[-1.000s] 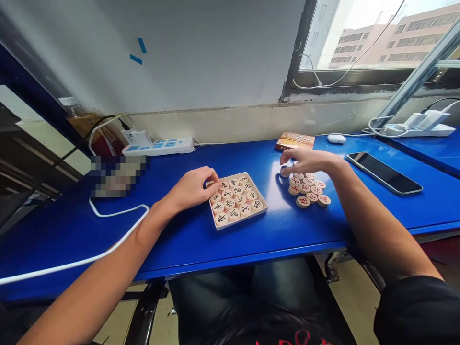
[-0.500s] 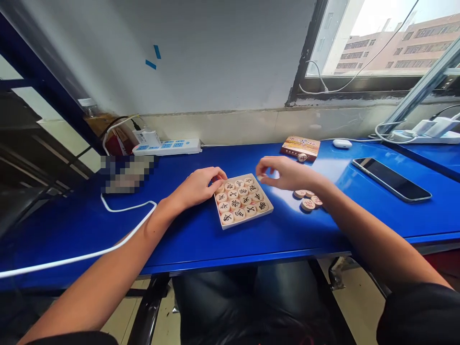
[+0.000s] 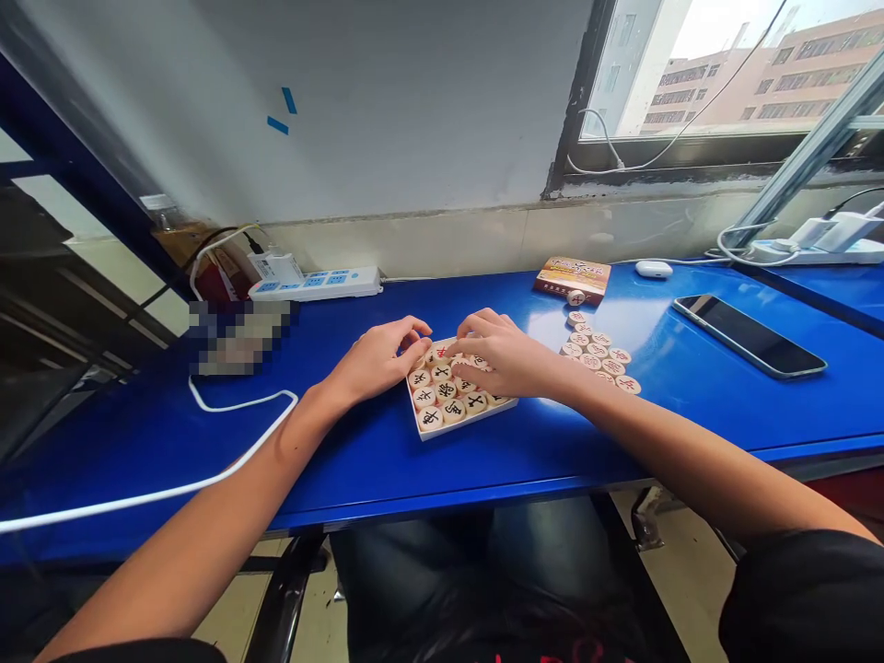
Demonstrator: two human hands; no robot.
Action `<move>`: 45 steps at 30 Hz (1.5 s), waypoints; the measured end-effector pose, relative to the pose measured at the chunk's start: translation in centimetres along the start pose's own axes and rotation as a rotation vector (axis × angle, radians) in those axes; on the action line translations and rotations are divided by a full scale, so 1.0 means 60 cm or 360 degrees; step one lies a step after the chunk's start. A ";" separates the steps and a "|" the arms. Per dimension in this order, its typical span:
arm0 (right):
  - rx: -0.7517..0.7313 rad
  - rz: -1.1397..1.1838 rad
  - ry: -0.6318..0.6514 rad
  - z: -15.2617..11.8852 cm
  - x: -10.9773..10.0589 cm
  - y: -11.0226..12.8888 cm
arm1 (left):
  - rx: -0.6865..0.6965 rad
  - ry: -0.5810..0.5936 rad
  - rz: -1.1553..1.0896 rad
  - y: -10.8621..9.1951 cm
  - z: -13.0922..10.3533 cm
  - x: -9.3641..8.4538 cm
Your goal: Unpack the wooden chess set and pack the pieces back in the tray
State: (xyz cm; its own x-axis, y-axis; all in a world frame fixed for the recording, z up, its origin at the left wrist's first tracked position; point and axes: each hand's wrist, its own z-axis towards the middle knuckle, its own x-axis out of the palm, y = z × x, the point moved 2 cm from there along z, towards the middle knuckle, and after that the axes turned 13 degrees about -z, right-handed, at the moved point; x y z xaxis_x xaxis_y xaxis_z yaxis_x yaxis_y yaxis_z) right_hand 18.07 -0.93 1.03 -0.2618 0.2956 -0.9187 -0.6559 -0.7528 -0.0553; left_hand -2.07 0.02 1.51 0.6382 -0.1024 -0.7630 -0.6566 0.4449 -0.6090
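Both my hands are on the tray (image 3: pixel 423 431), a shallow white square box sitting on the blue desk (image 3: pixel 387 460), straight in front of me.

Left hand (image 3: pixel 377 359): fingers curled loosely, tips against the tray's far-left corner. Can't tell if it has a piece pinched.

Right hand (image 3: pixel 507 357): lying palm-down over the tray's right half, fingers (image 3: pixel 476 324) slightly spread and bent, tips on the far row. Whether it has a piece under them is hidden.

Discs in the tray (image 3: pixel 442 391): round wooden ones with black characters, plus one with a red character at the far edge. I count about 10 visible; the rest are covered by my right hand.

Loose pile (image 3: pixel 599 352) on the desk just right of the tray: about 10 discs with red characters, packed touching. 1 more disc (image 3: pixel 575 297) sits apart, against the orange box (image 3: pixel 572 273).

Also on the desk: 1 phone (image 3: pixel 750 334) face up at right, 1 white earbud case (image 3: pixel 653 269), 1 power strip (image 3: pixel 314 284) at the wall, 1 white cable (image 3: pixel 172 488) at left.
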 end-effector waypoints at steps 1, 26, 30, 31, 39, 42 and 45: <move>-0.0010 -0.0007 0.0016 0.000 0.002 0.005 | -0.0008 0.0004 -0.0010 -0.001 0.001 0.003; 0.0461 0.0052 0.0404 -0.025 -0.045 -0.112 | 0.0019 0.0033 -0.0008 -0.003 0.006 0.015; 0.0068 0.0189 0.0160 0.000 -0.039 -0.018 | 0.0045 0.0031 -0.0006 -0.004 0.005 0.016; 0.0090 0.0156 0.0077 0.003 -0.036 -0.010 | 0.0059 0.0024 -0.0009 -0.005 0.005 0.016; 0.0677 -0.0263 0.0318 -0.038 -0.052 -0.143 | 0.0361 0.0002 0.0036 -0.034 -0.005 0.016; 0.0996 -0.0276 0.0876 -0.076 -0.052 -0.216 | 0.0467 0.0158 0.0130 -0.035 -0.006 0.024; 0.1152 -0.0096 0.1163 -0.099 -0.047 -0.249 | 0.0478 0.0226 0.0217 -0.030 -0.005 0.029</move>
State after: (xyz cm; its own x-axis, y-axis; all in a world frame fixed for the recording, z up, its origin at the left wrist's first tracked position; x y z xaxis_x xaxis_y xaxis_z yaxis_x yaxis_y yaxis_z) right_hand 32.79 5.97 2.14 0.1216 -0.2907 -0.9491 -0.9864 -0.1423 -0.0828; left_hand 0.08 -1.22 1.20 0.4769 -0.1376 -0.8681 -0.5708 0.7026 -0.4249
